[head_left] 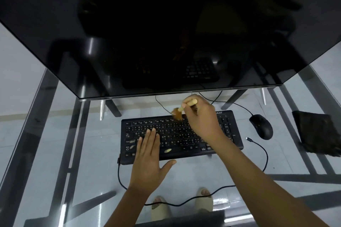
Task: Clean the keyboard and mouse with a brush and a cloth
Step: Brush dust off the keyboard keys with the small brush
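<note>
1. The black keyboard (181, 135) is sitting flat on the glass counter (212, 173), right in front of the big dark monitor (166, 29), and I'm working over it with both hands.
2. My right hand (201, 116) is gripping the brush (184, 108), fingers curled round its pale wooden handle. The brown bristles are pointing down and left, touching the top row of keys near the middle of the board. They're looking blurry.
3. My left hand (149, 155) is lying flat on the left half of the keyboard, fingers straight and together, thumb sticking out past the near edge. It's just pressing down, not holding anything.
4. The black mouse (261, 126) is sitting just beside the keyboard on its right, not touching it, its wire running back behind the board.
5. The dark cloth (317, 132) is lying folded further right, near the counter edge, well apart from both hands.
6. A loose black cable (265, 155) is looping across the glass from the keyboard's left corner round to a free plug end between keyboard and mouse.
7. Through the glass I'm seeing pale floor tiles and two feet in light slippers (204, 201).
</note>
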{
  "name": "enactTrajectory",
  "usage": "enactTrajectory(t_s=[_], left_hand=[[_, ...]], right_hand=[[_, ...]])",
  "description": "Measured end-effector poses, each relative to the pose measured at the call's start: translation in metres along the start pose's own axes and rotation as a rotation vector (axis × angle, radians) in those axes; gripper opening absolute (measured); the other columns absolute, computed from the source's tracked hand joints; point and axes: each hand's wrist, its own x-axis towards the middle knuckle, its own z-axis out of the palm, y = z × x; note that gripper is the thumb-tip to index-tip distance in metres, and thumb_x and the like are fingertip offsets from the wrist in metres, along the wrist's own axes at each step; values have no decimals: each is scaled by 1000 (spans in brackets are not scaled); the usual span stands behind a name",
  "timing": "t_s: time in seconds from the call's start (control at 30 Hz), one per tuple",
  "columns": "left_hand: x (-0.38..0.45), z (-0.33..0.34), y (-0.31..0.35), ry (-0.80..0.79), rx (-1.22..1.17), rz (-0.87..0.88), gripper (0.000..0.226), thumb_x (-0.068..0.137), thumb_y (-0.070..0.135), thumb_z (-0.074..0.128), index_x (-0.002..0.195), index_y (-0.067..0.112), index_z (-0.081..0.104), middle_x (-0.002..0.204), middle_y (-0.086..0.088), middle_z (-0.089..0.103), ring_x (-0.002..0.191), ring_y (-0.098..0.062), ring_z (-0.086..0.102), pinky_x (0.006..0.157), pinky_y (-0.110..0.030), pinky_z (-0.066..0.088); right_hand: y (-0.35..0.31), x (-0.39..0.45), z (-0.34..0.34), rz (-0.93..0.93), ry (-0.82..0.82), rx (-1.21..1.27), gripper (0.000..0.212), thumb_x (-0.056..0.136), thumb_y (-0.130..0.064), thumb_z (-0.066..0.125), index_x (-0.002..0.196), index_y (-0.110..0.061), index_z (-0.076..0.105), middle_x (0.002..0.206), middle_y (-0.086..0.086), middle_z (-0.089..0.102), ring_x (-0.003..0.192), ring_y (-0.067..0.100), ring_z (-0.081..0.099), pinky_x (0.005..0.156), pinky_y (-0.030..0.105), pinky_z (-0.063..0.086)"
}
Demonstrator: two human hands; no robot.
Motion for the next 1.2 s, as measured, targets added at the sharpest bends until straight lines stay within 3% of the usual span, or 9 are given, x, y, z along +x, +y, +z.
enactTrajectory(t_s=[0.1, 0.27, 0.37, 0.53, 0.63, 0.83, 0.97, 1.1, 1.2], left_hand=[[-1, 0, -1, -7, 4, -2, 88, 86, 67, 44, 146, 4, 32, 157, -9, 20, 147, -22, 13, 117, -45, 12], [4, -3, 7, 32, -43, -52, 89, 84, 69, 47, 144, 4, 35, 157, -7, 22, 147, -18, 10, 118, -42, 6], [10, -5, 10, 45, -78, -63, 90, 84, 69, 46, 144, 4, 35, 157, -7, 22, 147, -17, 8, 118, -42, 5], [22, -9, 17, 33, -65, -26, 92, 83, 70, 46, 146, 5, 31, 157, -6, 19, 147, -17, 6, 118, -43, 4], [26, -8, 19, -3, -51, 6, 95, 82, 73, 44, 147, 5, 29, 158, -5, 17, 147, -17, 3, 118, -44, 3], [32, -2, 29, -77, 3, 56, 98, 80, 76, 44, 147, 6, 27, 158, -7, 16, 147, -17, 3, 117, -43, -1], [36, 3, 35, -101, 17, 81, 98, 80, 75, 43, 147, 7, 26, 158, -6, 14, 147, -17, 1, 117, -43, -2], [45, 7, 46, -111, 46, 97, 98, 81, 77, 38, 147, 6, 25, 158, -7, 16, 147, -18, 2, 117, -43, -3], [50, 10, 50, -109, 47, 113, 96, 82, 76, 37, 147, 5, 25, 158, -8, 16, 147, -19, 3, 117, -44, -1]], right_hand=[[-2, -3, -1, 141, -206, 34, 12, 93, -25, 60, 86, -14, 62, 70, 0, 67, 61, 9, 65, 58, 26, 55], [2, -10, -14, 35, 40, 70, 7, 93, -12, 59, 88, -13, 64, 79, -6, 66, 70, -1, 64, 64, 12, 50], [3, -23, -18, 189, -275, 119, 8, 93, -16, 60, 87, -14, 65, 70, -2, 70, 63, 14, 68, 61, 24, 57], [17, -38, -22, -21, 130, 48, 3, 91, -14, 63, 90, -14, 66, 81, -5, 69, 73, 8, 66, 66, 24, 55], [20, -51, -25, 134, -117, 151, 10, 91, -18, 62, 83, -23, 65, 71, -1, 70, 64, 20, 68, 63, 41, 58], [36, -49, -41, 99, 152, 83, 5, 92, -16, 62, 89, -20, 64, 82, -6, 68, 70, 10, 65, 65, 29, 57], [38, -41, -50, 199, -166, 78, 8, 91, -16, 62, 84, -19, 65, 69, -3, 70, 63, 17, 68, 65, 33, 59], [45, -26, -63, 117, 186, 19, 6, 92, -13, 61, 89, -17, 65, 82, -8, 68, 70, 6, 64, 67, 15, 50], [44, -20, -65, 215, -49, 98, 6, 93, -16, 61, 89, -17, 66, 75, -6, 71, 71, 14, 69, 71, 27, 58]])
